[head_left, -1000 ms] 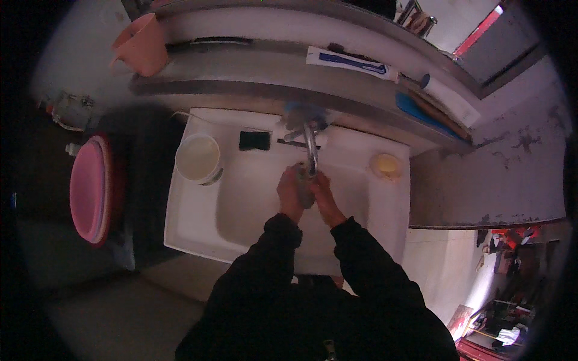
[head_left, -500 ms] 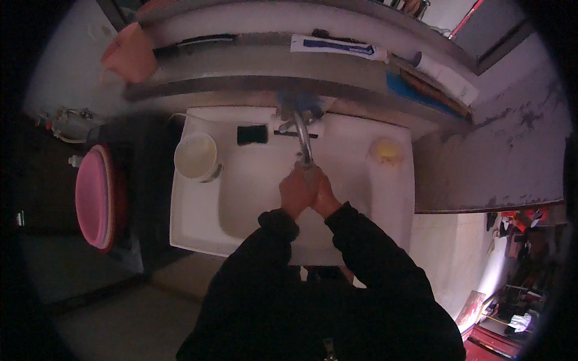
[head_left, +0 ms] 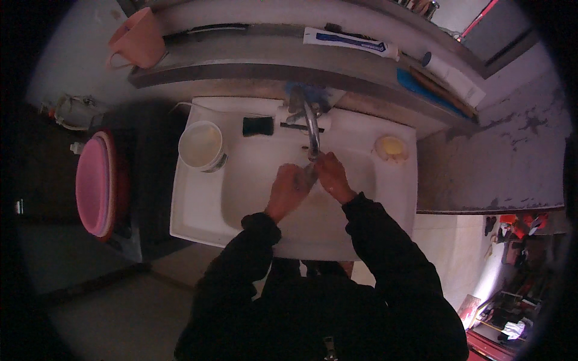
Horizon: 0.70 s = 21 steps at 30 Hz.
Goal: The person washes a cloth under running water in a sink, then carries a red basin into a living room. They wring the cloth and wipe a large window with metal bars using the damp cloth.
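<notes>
My left hand and my right hand are over the basin of a white sink, just below the spout of the metal faucet. Between them is a small greyish, limp-looking piece, too dark and blurred to name. The fingers of both hands are curled in around it. My right hand's fingertips are close under the spout's mouth. Back left of the basin, a dark scouring pad lies on the sink's ledge.
A white bucket stands on the sink's left side, a yellow soap on its right. Above runs a shelf with a pink mug and a toothpaste tube. Pink basins stand at left.
My hands, pressed together half a second ago, have moved apart, left hand to the left and right hand to the right. The greyish piece now shows between them. The view has shifted slightly.
</notes>
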{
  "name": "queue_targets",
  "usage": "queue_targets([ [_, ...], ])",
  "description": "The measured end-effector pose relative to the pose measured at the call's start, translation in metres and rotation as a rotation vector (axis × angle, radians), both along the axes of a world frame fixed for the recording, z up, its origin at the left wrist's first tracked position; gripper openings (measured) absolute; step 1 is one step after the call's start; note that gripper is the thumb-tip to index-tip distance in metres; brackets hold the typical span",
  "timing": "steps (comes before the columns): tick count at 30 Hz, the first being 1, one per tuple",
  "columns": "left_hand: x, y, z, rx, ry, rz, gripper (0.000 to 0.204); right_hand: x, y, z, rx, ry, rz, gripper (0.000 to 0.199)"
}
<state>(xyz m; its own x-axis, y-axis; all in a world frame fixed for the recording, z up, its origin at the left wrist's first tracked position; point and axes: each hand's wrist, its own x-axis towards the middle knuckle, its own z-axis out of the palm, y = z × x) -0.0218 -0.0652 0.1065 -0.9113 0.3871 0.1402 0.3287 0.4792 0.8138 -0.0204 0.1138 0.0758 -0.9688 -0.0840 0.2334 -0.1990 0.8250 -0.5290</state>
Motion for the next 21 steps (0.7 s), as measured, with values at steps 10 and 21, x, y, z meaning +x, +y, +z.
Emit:
queue_targets([
  [10, 0.005, -0.008, -0.036, 0.186, -0.170, -0.091, 0.058, 0.023, -0.001, 0.031, -0.623, -0.299, -0.010, 0.025],
  [21, -0.025, -0.019, -0.019, 0.073, -0.392, -0.196, 0.025, 0.040, 0.047, 0.087, -0.590, -0.183, -0.358, 0.030],
])
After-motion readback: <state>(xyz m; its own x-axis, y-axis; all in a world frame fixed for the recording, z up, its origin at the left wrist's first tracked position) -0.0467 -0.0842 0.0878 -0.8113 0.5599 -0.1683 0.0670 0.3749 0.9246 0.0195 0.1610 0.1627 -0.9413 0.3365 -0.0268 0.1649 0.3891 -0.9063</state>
